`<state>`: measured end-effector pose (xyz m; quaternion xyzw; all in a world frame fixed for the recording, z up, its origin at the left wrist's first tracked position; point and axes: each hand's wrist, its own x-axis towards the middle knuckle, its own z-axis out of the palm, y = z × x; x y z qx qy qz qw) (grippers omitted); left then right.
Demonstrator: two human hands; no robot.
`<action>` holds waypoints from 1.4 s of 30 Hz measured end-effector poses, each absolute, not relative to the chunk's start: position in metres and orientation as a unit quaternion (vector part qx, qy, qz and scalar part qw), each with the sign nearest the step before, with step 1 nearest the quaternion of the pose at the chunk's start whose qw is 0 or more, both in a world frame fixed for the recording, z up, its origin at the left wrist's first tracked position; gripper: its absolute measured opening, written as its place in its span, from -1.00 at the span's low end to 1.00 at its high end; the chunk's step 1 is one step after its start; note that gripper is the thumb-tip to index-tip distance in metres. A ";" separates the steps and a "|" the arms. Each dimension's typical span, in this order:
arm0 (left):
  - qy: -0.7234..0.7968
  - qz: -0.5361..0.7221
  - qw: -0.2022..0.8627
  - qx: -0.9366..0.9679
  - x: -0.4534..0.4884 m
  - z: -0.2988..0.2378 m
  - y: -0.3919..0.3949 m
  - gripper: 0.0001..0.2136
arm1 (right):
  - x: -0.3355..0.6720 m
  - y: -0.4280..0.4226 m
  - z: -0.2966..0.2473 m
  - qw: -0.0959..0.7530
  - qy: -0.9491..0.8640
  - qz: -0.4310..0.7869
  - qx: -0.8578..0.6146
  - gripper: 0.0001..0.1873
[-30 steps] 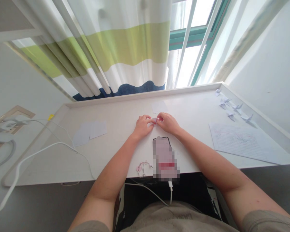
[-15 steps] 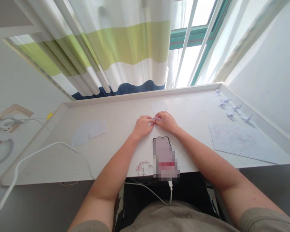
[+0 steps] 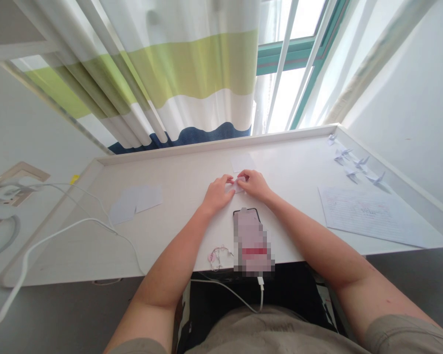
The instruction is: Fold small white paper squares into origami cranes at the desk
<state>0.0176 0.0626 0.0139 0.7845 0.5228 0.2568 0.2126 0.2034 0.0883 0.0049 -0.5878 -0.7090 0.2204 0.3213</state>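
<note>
White paper, a small folded piece (image 3: 237, 186), sits just above the centre of the frame, on the pale surface (image 3: 177, 172), held between both hands. The left hand (image 3: 217, 193) lies palm down with its fingertips on the left edge of the piece. The right hand (image 3: 256, 184) meets it from the right, with thumb and forefinger closed over the top corner. Each grip is narrow, pinched on the paper, and the two sets of fingertips almost touch. Most of the piece is covered by the fingers, so its fold cannot be made out. Just above the hands lies a single small paper square (image 3: 242, 162), flat and apart from them. Just below the hands, between the two forearms, a phone (image 3: 251, 238) lies lengthwise with its lower end over the near edge of the surface, a charging cable (image 3: 260, 290) plugged into it. A small pinkish trinket (image 3: 217, 256) rests beside the phone on its left. At centre left two overlapping paper squares (image 3: 135, 202) lie flat. A white cord (image 3: 62, 230) curves across the left part of the surface. At the upper right a row of folded paper cranes (image 3: 356, 164) stands along the rim, and below them lies a handwritten sheet (image 3: 369, 216). A striped curtain (image 3: 184, 73) hangs behind.
</note>
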 end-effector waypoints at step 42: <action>0.469 0.222 0.191 0.833 0.021 0.013 0.064 -0.58 | 0.242 0.094 0.018 0.192 -0.883 0.124 -0.411 -0.68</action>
